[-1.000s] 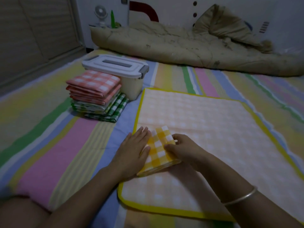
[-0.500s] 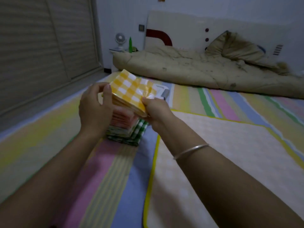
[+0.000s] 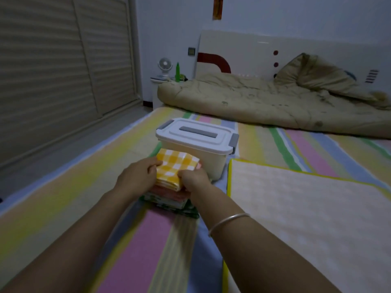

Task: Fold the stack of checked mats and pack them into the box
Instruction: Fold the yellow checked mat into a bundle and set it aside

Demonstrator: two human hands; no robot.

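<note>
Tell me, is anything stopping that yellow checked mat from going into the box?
Yes: the white lid sits on the box, covering its opening. The left hand and right hand hold the yellow mat atop the folded stack before it.

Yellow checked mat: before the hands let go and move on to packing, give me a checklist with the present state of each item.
1. Fold done: ok, the yellow checked mat is a compact square.
2. Grip: ok, the left hand and the right hand hold its opposite edges.
3. Placement: ok, it sits atop the pile of folded mats.
4. Access: not ok, the lid is on the box.
5. Room inside the box: cannot tell, the lid covers it.
6. All mats folded: not ok, the large pale mat lies spread flat to the right of the pile.
</note>
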